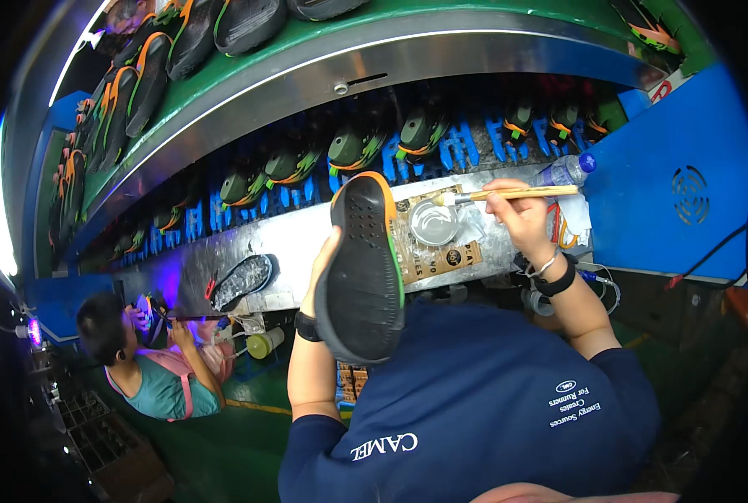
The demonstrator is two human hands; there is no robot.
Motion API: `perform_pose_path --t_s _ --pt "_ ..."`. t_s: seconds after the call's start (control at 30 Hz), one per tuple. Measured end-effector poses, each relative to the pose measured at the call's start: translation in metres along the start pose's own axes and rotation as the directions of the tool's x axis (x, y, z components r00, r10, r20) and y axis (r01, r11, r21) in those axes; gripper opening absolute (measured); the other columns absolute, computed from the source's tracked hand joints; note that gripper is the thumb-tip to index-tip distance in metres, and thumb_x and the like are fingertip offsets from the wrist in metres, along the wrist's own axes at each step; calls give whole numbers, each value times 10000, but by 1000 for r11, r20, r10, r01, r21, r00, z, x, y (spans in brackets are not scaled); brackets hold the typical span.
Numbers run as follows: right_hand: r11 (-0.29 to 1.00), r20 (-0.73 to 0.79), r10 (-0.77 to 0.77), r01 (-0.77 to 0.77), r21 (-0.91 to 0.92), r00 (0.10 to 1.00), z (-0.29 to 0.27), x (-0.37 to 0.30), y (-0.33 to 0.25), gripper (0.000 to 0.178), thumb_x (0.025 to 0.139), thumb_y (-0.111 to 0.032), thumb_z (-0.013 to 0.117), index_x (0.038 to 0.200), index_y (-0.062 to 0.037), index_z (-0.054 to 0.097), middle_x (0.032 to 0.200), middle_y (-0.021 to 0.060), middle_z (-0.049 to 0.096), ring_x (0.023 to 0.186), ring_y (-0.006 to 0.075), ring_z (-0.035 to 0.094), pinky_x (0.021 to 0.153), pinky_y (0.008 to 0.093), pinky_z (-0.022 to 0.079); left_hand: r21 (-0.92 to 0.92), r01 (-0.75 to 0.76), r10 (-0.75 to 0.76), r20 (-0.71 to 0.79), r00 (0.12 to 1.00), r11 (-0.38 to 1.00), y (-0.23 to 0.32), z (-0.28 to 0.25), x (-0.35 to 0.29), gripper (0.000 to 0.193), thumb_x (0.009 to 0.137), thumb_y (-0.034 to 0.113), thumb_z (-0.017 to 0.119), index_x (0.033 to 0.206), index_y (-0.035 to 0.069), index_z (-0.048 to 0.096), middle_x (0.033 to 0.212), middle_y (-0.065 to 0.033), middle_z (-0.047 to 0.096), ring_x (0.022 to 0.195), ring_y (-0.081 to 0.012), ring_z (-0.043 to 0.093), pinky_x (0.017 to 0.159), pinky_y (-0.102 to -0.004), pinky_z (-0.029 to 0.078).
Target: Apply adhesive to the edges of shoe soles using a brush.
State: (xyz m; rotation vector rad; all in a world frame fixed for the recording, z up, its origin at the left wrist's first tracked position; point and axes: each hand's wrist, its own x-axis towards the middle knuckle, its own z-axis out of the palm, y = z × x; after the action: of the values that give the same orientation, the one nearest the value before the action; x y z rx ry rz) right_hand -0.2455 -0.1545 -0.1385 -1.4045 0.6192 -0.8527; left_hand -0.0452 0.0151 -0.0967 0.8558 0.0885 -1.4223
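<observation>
My left hand point(325, 256) grips a shoe sole point(361, 268) from behind and holds it upright above the bench's near edge. The sole is black with an orange and green rim, and most of my fingers are hidden by it. Between the fingers of my right hand point(523, 220) is a light wooden brush point(485, 195), held level by its handle. Its pale bristles point left, at the far rim of a round dish point(433, 224) with whitish, cloudy contents. Under the dish lies a piece of brown printed cardboard point(454, 260).
A dark sole point(244, 279) lies on the metal bench point(298, 239) to the left. Behind the bench, several shoes point(357, 147) sit on blue holders. Soles line the green shelf point(449, 27) above. A capped bottle point(565, 171) lies right; a co-worker point(173, 377) sits left.
</observation>
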Motion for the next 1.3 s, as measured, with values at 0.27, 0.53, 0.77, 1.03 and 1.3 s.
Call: perform_pose_path --t_s 0.27,0.53,0.77,1.03,1.3 --pt "927 123 -260 283 -247 958 5 9 -36 129 744 -11 563 867 27 561 770 79 575 652 111 542 579 210 434 261 213 -252 128 959 942 8 26 12 384 858 336 422 1090 33 463 923 -74 567 792 -145 565 680 -265 485" --pt "806 214 -435 484 -341 875 14 23 -50 120 718 -6 580 836 15 567 749 99 585 643 156 569 570 237 446 309 159 -203 115 972 938 7 29 2 409 851 345 437 1123 39 438 948 -75 551 788 -123 552 677 -244 469" --pt "790 362 -413 527 -314 836 24 35 -63 134 719 -24 587 841 28 567 767 128 591 649 189 572 587 258 453 331 66 -132 181 975 941 20 41 -12 419 848 335 444 1136 31 428 953 -69 545 807 -110 538 698 -239 460" --pt "807 332 -385 489 -332 861 18 27 -62 109 716 -9 582 824 9 577 739 103 586 630 158 562 564 240 442 364 102 -197 234 952 926 37 37 -13 430 848 338 442 1153 36 414 968 -68 538 818 -109 532 710 -241 456" --pt "886 304 -263 354 -299 916 22 5 -63 107 726 -25 565 822 22 568 709 102 583 582 124 548 530 225 440 508 29 -200 284 938 861 40 32 -6 539 846 357 433 1255 44 277 1121 -64 448 937 -109 476 791 -249 416"
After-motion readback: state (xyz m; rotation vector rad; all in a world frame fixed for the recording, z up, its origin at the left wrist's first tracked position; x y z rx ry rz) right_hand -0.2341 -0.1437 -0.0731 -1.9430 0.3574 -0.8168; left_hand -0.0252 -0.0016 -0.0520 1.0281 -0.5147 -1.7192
